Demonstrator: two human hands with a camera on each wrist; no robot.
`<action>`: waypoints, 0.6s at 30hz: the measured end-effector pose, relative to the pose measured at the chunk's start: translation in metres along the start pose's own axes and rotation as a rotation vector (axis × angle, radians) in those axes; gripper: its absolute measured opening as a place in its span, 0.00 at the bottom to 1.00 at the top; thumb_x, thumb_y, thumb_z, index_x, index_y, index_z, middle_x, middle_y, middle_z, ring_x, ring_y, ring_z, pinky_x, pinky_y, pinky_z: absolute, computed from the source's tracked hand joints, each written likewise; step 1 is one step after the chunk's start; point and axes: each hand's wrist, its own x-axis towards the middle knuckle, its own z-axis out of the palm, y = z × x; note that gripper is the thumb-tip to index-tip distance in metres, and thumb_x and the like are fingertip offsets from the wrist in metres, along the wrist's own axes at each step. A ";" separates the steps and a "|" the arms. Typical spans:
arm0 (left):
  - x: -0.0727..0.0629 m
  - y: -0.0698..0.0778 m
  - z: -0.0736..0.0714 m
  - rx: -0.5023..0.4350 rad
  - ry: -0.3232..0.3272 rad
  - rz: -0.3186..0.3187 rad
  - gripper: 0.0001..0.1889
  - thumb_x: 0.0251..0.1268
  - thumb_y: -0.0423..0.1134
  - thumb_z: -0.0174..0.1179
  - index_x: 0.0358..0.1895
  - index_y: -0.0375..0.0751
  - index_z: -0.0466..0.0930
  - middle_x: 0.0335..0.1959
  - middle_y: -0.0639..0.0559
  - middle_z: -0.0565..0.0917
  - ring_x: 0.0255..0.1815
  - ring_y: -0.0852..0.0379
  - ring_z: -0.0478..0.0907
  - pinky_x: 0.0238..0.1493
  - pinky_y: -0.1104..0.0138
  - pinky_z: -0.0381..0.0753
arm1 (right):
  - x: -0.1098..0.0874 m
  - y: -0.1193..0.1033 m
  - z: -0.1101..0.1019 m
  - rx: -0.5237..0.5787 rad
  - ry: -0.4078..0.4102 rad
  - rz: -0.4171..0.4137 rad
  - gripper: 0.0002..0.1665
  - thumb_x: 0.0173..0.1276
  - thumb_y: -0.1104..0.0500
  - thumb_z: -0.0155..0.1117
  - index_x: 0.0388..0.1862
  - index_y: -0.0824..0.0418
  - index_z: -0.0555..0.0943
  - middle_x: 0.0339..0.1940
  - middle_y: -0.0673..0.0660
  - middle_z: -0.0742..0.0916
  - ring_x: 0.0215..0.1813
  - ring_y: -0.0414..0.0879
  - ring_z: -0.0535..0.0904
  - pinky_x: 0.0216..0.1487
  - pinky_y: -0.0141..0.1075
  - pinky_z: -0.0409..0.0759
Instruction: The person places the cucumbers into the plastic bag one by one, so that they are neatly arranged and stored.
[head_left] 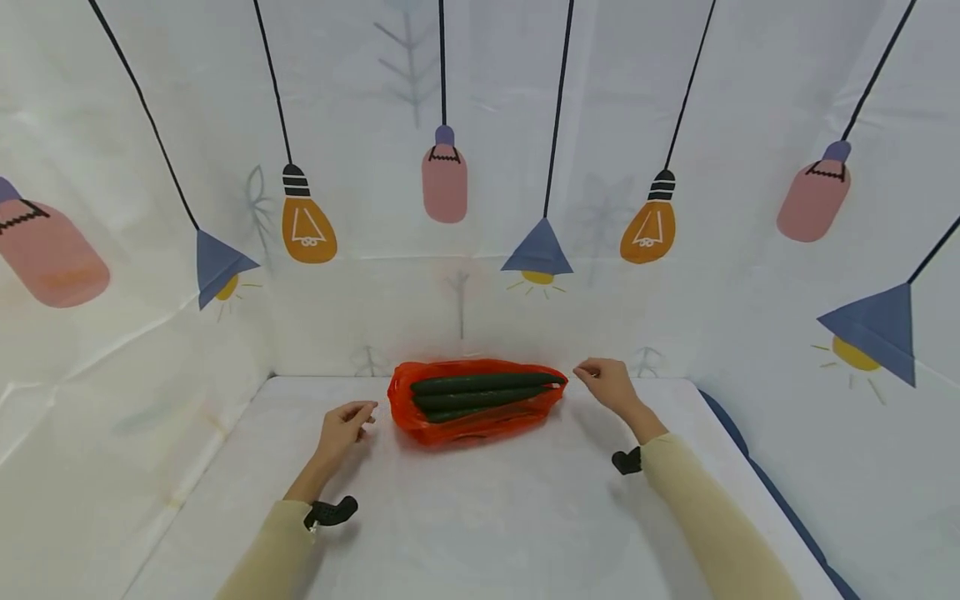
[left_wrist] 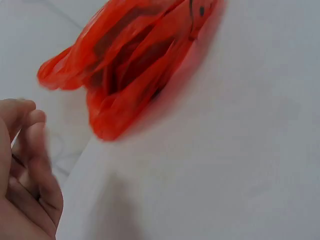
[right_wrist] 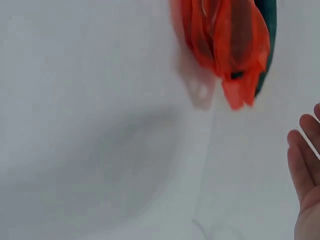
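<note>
Several long dark-green cucumbers (head_left: 480,398) lie side by side in a thin red plastic bag (head_left: 465,435) near the back of the table. The bag's upper side gapes, so the cucumbers show through. Just off the bag's left end is my left hand (head_left: 347,427), its fingers loosely bent and holding nothing. My right hand (head_left: 609,385) hovers by the bag's right end, apart from it and with nothing in it. In the left wrist view the crumpled bag end (left_wrist: 115,110) is a short way from the fingers. The right wrist view shows the bag's other end (right_wrist: 240,55) and relaxed fingers.
A white cloth covers the table (head_left: 480,517). Behind it hangs a white curtain (head_left: 525,317) printed with lamps and bulbs, which also closes off both sides. A dark blue strip (head_left: 780,492) runs along the right table edge. Each wrist wears a black strap mount (head_left: 330,512).
</note>
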 end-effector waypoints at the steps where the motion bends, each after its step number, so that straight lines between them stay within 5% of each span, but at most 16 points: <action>1: 0.001 -0.001 -0.008 0.036 -0.007 0.003 0.21 0.68 0.44 0.60 0.52 0.28 0.81 0.36 0.35 0.82 0.21 0.56 0.72 0.22 0.69 0.75 | -0.001 0.002 -0.007 -0.011 0.003 0.009 0.08 0.65 0.59 0.68 0.33 0.64 0.87 0.28 0.56 0.87 0.29 0.49 0.80 0.31 0.44 0.80; 5: 0.004 0.000 -0.039 0.209 -0.031 0.050 0.18 0.64 0.44 0.64 0.48 0.30 0.84 0.21 0.43 0.76 0.19 0.59 0.64 0.18 0.68 0.65 | -0.007 0.006 -0.036 -0.064 -0.015 0.049 0.09 0.65 0.56 0.68 0.31 0.62 0.86 0.25 0.53 0.86 0.27 0.46 0.77 0.28 0.39 0.76; 9: 0.007 0.009 -0.067 0.411 -0.020 0.187 0.15 0.65 0.42 0.63 0.45 0.32 0.85 0.14 0.52 0.71 0.15 0.58 0.64 0.15 0.67 0.63 | -0.014 0.006 -0.065 -0.129 -0.001 0.019 0.10 0.68 0.58 0.64 0.37 0.65 0.87 0.31 0.57 0.87 0.32 0.50 0.80 0.32 0.44 0.80; 13: 0.007 0.029 -0.096 0.648 0.047 0.301 0.13 0.68 0.43 0.59 0.44 0.37 0.85 0.15 0.55 0.73 0.13 0.58 0.65 0.13 0.66 0.63 | -0.014 0.000 -0.090 -0.179 0.030 -0.062 0.10 0.68 0.62 0.63 0.39 0.68 0.86 0.36 0.63 0.88 0.40 0.59 0.82 0.40 0.54 0.80; 18: -0.002 0.056 -0.123 0.835 0.063 0.336 0.13 0.68 0.41 0.56 0.47 0.38 0.84 0.31 0.44 0.83 0.25 0.46 0.77 0.20 0.57 0.74 | -0.017 -0.008 -0.111 -0.273 0.019 -0.069 0.12 0.67 0.63 0.63 0.46 0.68 0.84 0.47 0.66 0.86 0.51 0.64 0.79 0.50 0.58 0.76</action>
